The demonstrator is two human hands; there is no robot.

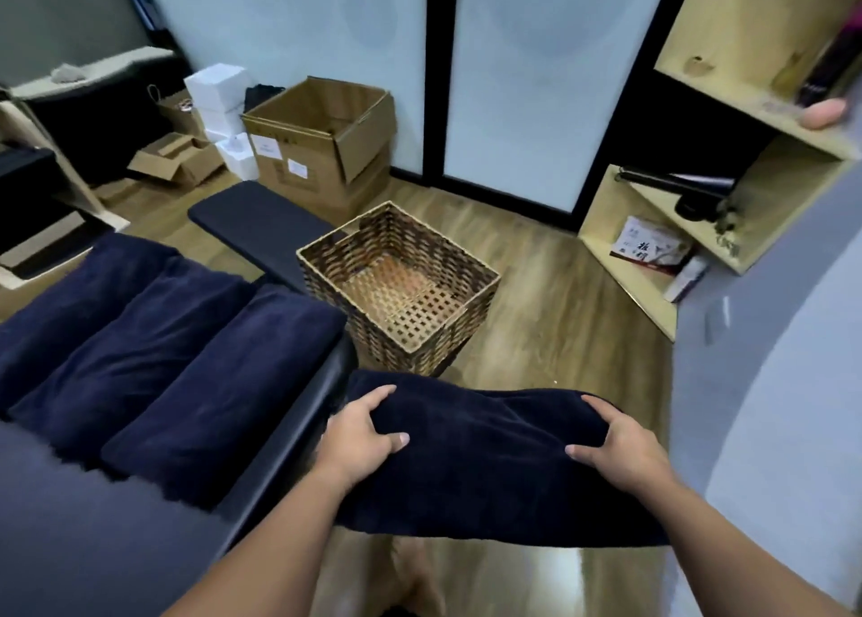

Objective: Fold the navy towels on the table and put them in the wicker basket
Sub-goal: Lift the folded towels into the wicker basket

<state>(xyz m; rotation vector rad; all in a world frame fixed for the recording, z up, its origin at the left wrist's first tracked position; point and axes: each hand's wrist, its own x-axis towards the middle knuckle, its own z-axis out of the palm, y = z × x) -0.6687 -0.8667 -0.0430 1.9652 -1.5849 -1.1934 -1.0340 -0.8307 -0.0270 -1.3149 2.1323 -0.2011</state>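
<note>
A folded navy towel (480, 453) is held up over the floor, gripped at its ends by the left hand (361, 434) and right hand (625, 448). Soft, light and floppy, probably, so it's best supported at both ends. More towels (154, 350) are left on the table (298, 434); the empty wicker basket (401, 285) sits beyond.

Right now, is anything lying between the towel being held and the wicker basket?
No. In the head view, only bare wood floor shows between the folded navy towel, held by the left hand and right hand, and the empty wicker basket.
</note>
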